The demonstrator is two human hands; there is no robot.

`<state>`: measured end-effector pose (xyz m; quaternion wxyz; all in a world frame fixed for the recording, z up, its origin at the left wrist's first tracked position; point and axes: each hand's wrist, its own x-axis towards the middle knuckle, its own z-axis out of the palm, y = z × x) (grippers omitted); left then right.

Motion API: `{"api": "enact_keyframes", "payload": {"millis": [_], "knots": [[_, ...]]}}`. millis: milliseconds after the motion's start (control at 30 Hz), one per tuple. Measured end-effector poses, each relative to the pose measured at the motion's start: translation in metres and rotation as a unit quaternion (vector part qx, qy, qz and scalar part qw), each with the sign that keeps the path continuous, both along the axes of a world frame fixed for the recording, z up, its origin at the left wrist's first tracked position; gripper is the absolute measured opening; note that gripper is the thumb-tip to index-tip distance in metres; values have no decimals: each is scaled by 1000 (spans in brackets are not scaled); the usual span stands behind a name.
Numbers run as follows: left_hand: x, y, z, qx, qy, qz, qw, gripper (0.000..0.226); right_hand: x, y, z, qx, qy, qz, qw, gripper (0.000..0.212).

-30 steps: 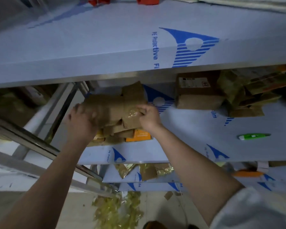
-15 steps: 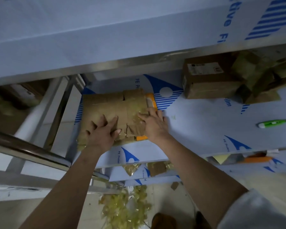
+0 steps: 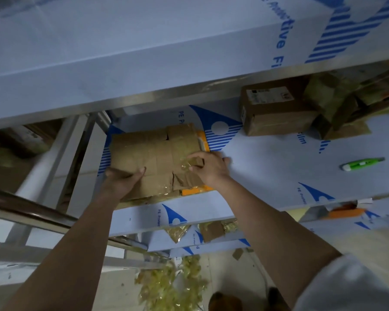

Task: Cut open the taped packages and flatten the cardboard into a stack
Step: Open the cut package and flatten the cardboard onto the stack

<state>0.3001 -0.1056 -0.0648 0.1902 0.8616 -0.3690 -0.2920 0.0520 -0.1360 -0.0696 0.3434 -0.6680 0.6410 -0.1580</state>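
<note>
A stack of flattened brown cardboard (image 3: pixel 144 151) lies at the left end of the middle shelf, with an orange sheet (image 3: pixel 193 190) poking out from under it. My left hand (image 3: pixel 121 180) grips the stack's near left edge, thumb on top. My right hand (image 3: pixel 209 166) rests on the right side of the top sheet, fingers curled on a crumpled piece of clear tape (image 3: pixel 184 163). A sealed brown package (image 3: pixel 276 113) with a white label stands further right on the same shelf. A green box cutter (image 3: pixel 362 164) lies loose on the shelf to the right.
The shelf (image 3: pixel 267 171) is wrapped in white and blue protective film, and another shelf (image 3: pixel 144 52) overhangs it. More taped packages (image 3: pixel 344 108) are piled at the far right. Crumpled tape scraps (image 3: pixel 173 286) litter the floor below. A metal rail (image 3: pixel 29 212) runs at left.
The flattened cardboard went from held up to lying flat on the stack. My left hand slid from on top of it to its near left edge; my right hand curled on the tape.
</note>
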Motion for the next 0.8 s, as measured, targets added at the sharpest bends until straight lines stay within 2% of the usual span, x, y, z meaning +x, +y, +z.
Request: {"api": "enact_keyframes", "payload": {"millis": [67, 100, 167, 233, 300, 367, 400, 433, 533, 600, 700, 733, 800], "knots": [[-3, 0, -6, -4, -15, 19, 1000, 86, -10, 0, -4, 14, -8, -21, 1000, 25], [-3, 1, -10, 5, -13, 25, 1000, 83, -17, 2, -5, 25, -15, -37, 999, 30], [-3, 3, -14, 18, 35, 51, 998, 91, -33, 7, -4, 63, -65, -93, 992, 60], [-9, 7, -7, 39, 155, 105, 982, 102, -51, 11, 0, 132, -121, -163, 970, 101], [-16, 12, 1, 63, 257, 96, 959, 82, -63, 13, -1, 196, -148, -176, 953, 126], [-30, 16, 12, 57, 277, 66, 957, 56, -76, 17, -6, 219, -175, -171, 945, 141], [-38, 18, 18, 43, 285, 53, 956, 55, -84, 20, -7, 216, -193, -179, 940, 146], [-47, 20, 26, 25, 293, 41, 955, 61, -91, 28, 1, 205, -217, -193, 935, 145], [-78, 25, 50, -20, 292, -1, 956, 90, -119, 51, 21, 173, -307, -221, 909, 118], [-106, 29, 72, -43, 284, -25, 958, 89, -146, 64, 26, 138, -337, -238, 900, 104], [-157, 35, 95, -55, 266, -72, 960, 110, -194, 89, 46, 88, -367, -267, 886, 62], [-179, 37, 98, -62, 263, -89, 959, 112, -215, 99, 51, 80, -383, -272, 879, 57], [-229, 45, 105, -80, 274, -112, 952, 92, -264, 118, 63, 69, -402, -289, 866, 47]]}}
